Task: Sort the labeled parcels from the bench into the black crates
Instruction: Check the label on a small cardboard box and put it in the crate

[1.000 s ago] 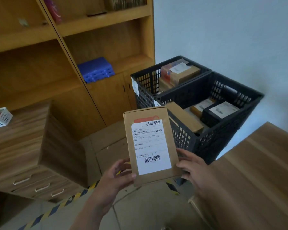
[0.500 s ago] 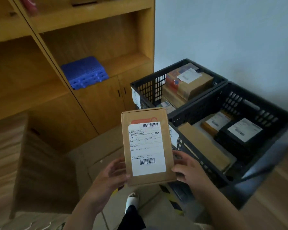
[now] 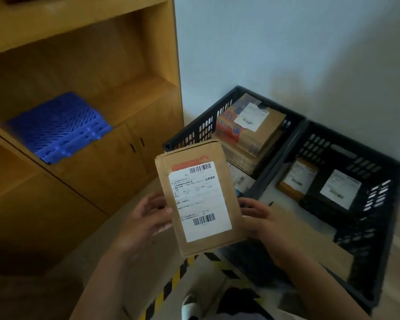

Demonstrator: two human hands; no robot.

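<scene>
I hold a flat brown cardboard parcel with a white barcode label upright in front of me. My left hand grips its left edge and my right hand grips its right edge. Behind it stand two black crates side by side on the floor. The far crate holds a stack of brown labeled parcels. The near crate holds a small brown parcel, a black labeled parcel and a long brown one along its near side.
A wooden shelf unit fills the left, with a blue plastic tray on one shelf and cabinet doors below. A pale wall rises behind the crates. Yellow-black floor tape and my shoe show below.
The view has swung closer to the crates and tilted down. The parcel stays held in both hands, now nearer the crates; the bench has dropped out of sight.
</scene>
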